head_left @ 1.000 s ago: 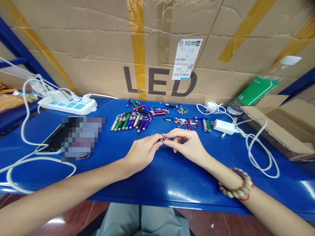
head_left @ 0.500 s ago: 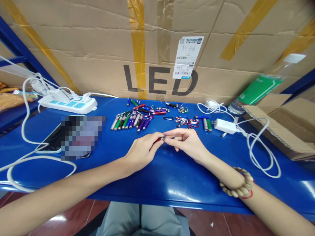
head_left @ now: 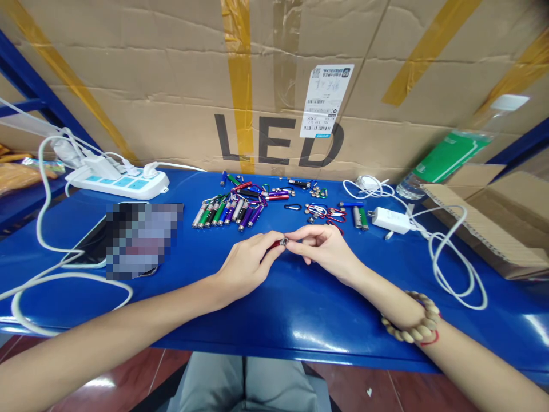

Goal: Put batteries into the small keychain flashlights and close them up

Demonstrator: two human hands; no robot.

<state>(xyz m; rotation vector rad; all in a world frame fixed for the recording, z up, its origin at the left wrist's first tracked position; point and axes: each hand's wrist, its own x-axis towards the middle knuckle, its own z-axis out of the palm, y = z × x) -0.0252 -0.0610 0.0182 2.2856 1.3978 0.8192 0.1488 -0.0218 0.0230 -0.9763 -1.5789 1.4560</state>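
My left hand is closed around a small red mini flashlight, most of it hidden by the fingers. Its silver end points to the right, where the thumb and forefinger of my right hand pinch it. Whether a small part sits between those fingertips is too small to tell. Behind my hands lies a row of mini flashlights in silver, green, black, blue and purple, several with carabiner clips. Loose red carabiners and a black carabiner lie near my right hand, among small round button cells.
A white power strip and a phone are on the left of the blue table. To the right are a white charger with looped cable, a bottle and an open cardboard box. A large carton stands behind.
Both hands stay in nearly the same place, still together at the flashlight's silver end. Only a slight shift of the right fingers and of the camera shows.
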